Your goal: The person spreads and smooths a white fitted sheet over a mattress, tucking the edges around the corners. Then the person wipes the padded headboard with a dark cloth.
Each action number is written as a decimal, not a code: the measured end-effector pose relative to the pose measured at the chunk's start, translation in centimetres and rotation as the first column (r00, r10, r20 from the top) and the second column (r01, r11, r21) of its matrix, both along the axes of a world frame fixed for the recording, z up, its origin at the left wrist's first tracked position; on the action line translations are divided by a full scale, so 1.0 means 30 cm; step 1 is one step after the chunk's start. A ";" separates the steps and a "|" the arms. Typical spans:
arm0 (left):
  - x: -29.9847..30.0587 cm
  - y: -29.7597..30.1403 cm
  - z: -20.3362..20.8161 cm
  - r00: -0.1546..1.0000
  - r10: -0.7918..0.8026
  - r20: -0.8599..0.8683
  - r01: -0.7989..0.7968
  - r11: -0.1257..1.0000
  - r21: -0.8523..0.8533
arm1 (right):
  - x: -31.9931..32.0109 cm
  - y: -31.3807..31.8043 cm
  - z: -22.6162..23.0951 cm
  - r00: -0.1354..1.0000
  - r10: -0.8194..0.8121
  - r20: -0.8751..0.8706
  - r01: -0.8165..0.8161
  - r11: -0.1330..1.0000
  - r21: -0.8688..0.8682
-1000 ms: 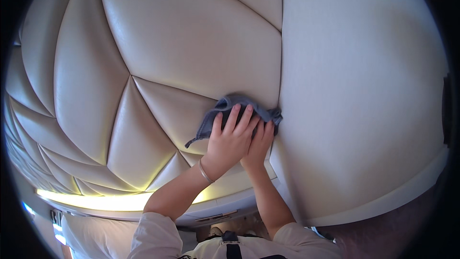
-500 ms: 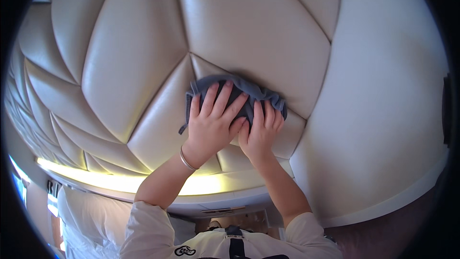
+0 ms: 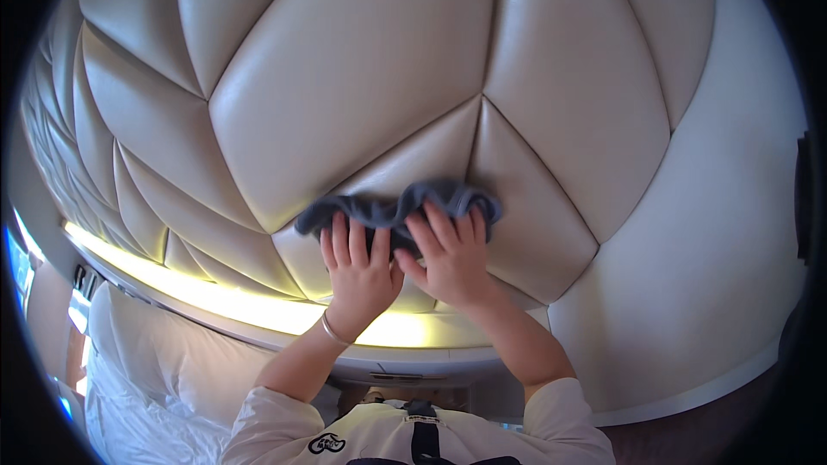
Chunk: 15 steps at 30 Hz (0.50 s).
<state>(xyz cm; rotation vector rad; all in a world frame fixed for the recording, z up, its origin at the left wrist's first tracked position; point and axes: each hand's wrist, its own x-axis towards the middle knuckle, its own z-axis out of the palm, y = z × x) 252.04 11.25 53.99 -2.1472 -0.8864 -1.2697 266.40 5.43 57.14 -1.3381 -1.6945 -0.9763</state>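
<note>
A dark grey cloth (image 3: 345, 205) is spread in folds against the padded beige wall panel (image 3: 362, 77). On the left part of the cloth lies my left hand (image 3: 362, 271), its fingers stretched out and pointing up; a silvery bangle (image 3: 334, 330) circles that wrist. My right hand (image 3: 458, 265) presses on the cloth's right part, fingers apart and extended. The two thumbs come close together near the cloth's lower edge. Folds of the cloth rise past the fingertips and look slightly blurred.
Below the panel runs a glowing light strip (image 3: 215, 297) above a pale ledge. To the lower left are a white pillow (image 3: 164, 327) and bedding (image 3: 129, 413). A smooth white wall section (image 3: 689, 293) adjoins the padding on the right.
Both hands have moved down and somewhat left across the panel, taking the cloth with them. The view has shifted left, so the panel's seams appear farther right.
</note>
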 end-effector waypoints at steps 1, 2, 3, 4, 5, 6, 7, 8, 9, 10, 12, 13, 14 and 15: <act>-0.010 -0.005 -0.032 0.999 -0.004 0.044 0.004 1.000 0.012 | -0.010 0.012 0.001 0.999 0.042 0.026 -0.042 0.999 0.010; -0.015 -0.007 -0.050 0.996 -0.007 0.088 0.005 1.000 0.024 | -0.009 0.023 0.017 0.999 -0.001 0.050 -0.001 0.999 0.042; -0.006 -0.016 -0.030 0.990 -0.026 0.140 0.026 1.000 0.003 | -0.001 0.036 0.044 0.997 -0.046 0.068 0.041 0.997 0.071; 0.015 -0.027 0.022 0.981 -0.039 0.190 0.043 0.999 -0.017 | 0.002 0.052 0.078 0.993 -0.086 0.084 0.077 0.992 0.100; 0.043 -0.026 0.093 0.960 -0.088 0.265 0.095 0.995 -0.012 | -0.005 0.060 0.134 0.996 -0.088 0.030 0.084 0.990 0.116; 0.065 -0.011 0.149 0.949 -0.118 0.292 0.117 0.993 0.022 | -0.020 0.063 0.197 0.992 -0.129 -0.005 0.129 0.984 0.120; 0.085 0.028 0.173 0.932 -0.201 0.300 0.204 0.979 0.022 | -0.021 0.087 0.231 0.993 -0.110 -0.037 0.115 0.975 0.188; 0.102 0.044 0.192 0.899 -0.298 0.321 0.305 0.952 0.031 | -0.017 0.088 0.267 0.993 -0.103 -0.056 0.114 0.959 0.259; 0.116 0.036 0.197 0.893 -0.300 0.335 0.297 0.953 0.061 | -0.008 0.086 0.278 0.993 -0.109 -0.053 0.120 0.957 0.264; 0.116 0.035 0.201 0.888 -0.302 0.348 0.289 0.953 0.090 | -0.009 0.088 0.280 0.992 -0.115 -0.050 0.125 0.955 0.270; 0.090 0.059 0.157 0.925 -0.242 0.291 0.213 0.969 0.129 | -0.031 0.104 0.245 0.990 -0.138 -0.013 0.136 0.950 0.283; 0.067 0.064 0.122 0.927 -0.211 0.310 0.186 0.977 0.109 | -0.050 0.101 0.217 0.989 -0.143 0.036 0.131 0.966 0.223; 0.041 0.073 0.085 0.928 -0.179 0.328 0.158 0.983 0.088 | -0.077 0.100 0.187 0.986 -0.144 0.085 0.129 0.978 0.162; 0.003 0.092 0.040 0.935 -0.137 0.326 0.123 0.990 0.064 | -0.113 0.114 0.151 0.978 -0.170 0.124 0.152 0.978 0.146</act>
